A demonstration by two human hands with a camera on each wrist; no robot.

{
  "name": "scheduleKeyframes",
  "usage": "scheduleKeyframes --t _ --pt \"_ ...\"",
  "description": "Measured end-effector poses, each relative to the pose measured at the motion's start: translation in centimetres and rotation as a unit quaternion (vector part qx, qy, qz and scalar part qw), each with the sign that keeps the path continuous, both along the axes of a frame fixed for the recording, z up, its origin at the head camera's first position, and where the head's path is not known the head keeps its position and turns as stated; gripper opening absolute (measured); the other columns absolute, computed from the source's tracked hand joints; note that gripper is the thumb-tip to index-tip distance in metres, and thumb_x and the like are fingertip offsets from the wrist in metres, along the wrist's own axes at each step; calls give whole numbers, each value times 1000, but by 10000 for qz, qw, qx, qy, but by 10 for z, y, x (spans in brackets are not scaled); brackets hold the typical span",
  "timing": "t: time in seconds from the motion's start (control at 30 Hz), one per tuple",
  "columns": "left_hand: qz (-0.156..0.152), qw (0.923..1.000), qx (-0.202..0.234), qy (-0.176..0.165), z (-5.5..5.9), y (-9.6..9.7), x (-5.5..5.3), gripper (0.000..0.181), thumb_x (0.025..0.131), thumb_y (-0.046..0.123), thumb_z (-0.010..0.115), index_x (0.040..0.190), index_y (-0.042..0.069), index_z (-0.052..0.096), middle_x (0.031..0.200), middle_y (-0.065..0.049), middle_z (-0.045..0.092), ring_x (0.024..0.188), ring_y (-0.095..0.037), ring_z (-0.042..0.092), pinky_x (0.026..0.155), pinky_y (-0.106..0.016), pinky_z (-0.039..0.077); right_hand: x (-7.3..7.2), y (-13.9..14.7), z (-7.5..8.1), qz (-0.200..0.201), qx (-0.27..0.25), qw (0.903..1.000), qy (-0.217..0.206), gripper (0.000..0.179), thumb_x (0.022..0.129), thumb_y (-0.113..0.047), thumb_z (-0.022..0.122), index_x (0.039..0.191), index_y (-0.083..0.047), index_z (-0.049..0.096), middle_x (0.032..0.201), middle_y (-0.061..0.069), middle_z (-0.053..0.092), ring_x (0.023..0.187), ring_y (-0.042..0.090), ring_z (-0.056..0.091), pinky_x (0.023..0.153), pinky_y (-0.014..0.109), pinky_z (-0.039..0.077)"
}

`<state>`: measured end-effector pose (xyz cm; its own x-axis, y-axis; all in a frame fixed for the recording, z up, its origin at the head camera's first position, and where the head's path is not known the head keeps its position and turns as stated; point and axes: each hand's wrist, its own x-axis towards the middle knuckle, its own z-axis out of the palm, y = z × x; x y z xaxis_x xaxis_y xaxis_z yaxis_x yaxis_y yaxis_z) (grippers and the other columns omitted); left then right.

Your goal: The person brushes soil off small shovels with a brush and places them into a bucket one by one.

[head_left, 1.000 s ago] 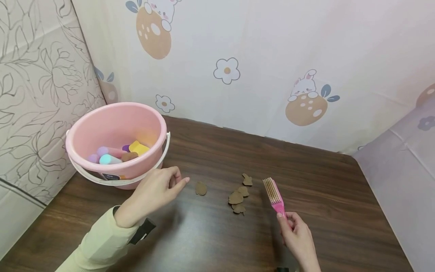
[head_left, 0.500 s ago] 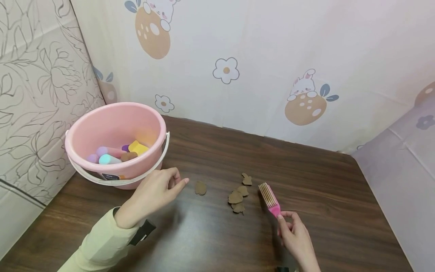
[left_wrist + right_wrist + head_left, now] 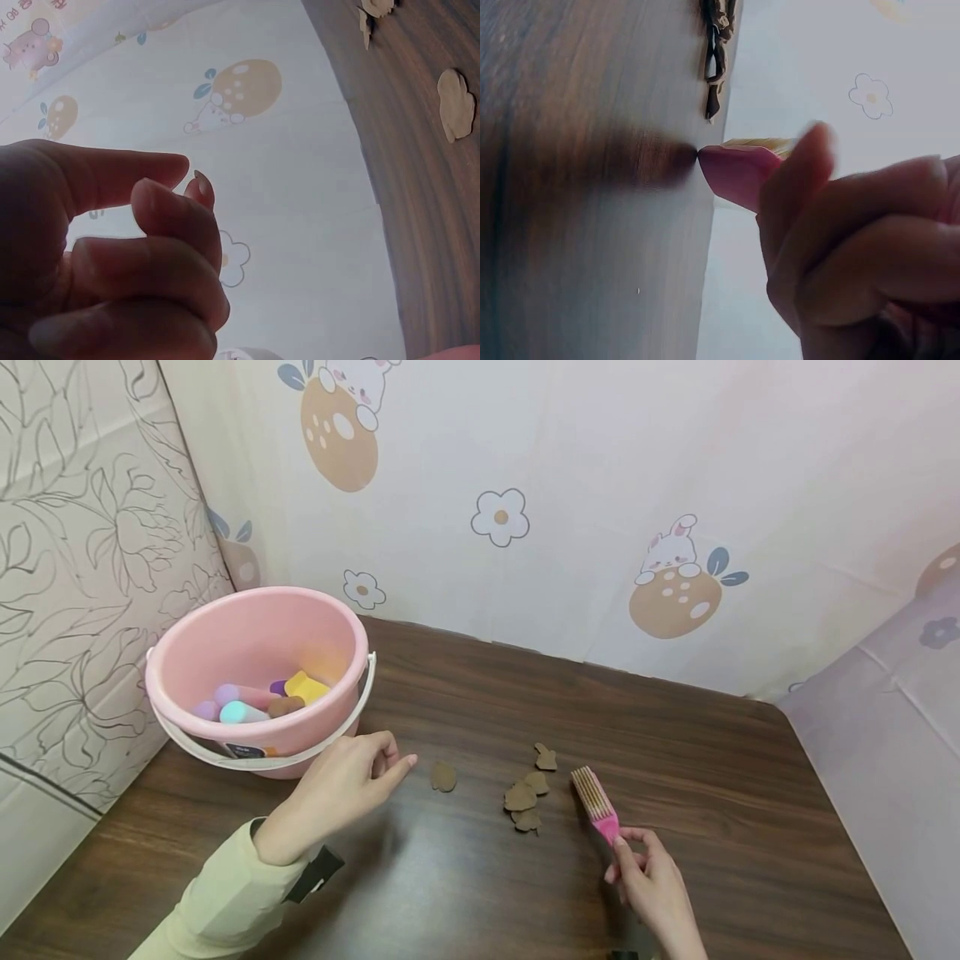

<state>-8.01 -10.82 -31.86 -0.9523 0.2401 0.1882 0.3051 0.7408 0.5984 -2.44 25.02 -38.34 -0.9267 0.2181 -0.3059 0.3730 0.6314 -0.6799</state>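
Note:
In the head view my right hand (image 3: 654, 881) grips a pink brush (image 3: 604, 822) by its handle, thumb on top. The tan bristle head points up and left over the table, and in the right wrist view the tip of the brush (image 3: 739, 174) comes down at the wood. Left of it lies a small pile of flat brown leaf-like pieces (image 3: 520, 797), with one stray piece (image 3: 546, 758) behind. Another brown piece (image 3: 443, 776) sits apart, just beyond the fingertips of my left hand (image 3: 337, 793). That hand hangs loosely curled above the table, holding nothing.
A pink bucket (image 3: 247, 631) with a white handle stands at the back left, close to the left hand. Inside are colourful items, among them a yellow piece (image 3: 306, 687) and a light-blue one (image 3: 242, 712). Patterned cloth walls (image 3: 570, 585) border the dark wooden table (image 3: 480, 893).
The brush head has swung a little left and toward me, closer to the pile. The brown pieces and my left hand stay where they were.

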Motion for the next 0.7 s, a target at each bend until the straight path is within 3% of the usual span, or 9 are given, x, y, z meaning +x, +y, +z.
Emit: scheduleKeyframes --t 0.27,0.57,0.7 --pt "-34 10000 -11 21 -2 0 0 24 88 26 66 68 16 55 52 9 44 49 -4 40 50 -22 34 0 1 -3 120 177 9997 -66 46 96 -24 57 132 -1 42 81 3 69 47 12 51 42 24 39" --pt "-18 10000 -71 2 -4 0 0 25 88 27 66 68 17 55 52 10 44 50 -4 41 52 -23 34 -1 3 -7 479 888 9949 -13 58 92 -31 62 135 2 41 105 15 63 68 13 56 58 28 41" --pt "-29 10000 -63 24 -4 0 0 25 88 27 66 67 17 55 52 10 44 49 -4 41 52 -23 34 -1 2 -9 714 1121 9911 -14 57 91 -28 63 134 3 42 107 15 64 75 17 57 61 32 42"
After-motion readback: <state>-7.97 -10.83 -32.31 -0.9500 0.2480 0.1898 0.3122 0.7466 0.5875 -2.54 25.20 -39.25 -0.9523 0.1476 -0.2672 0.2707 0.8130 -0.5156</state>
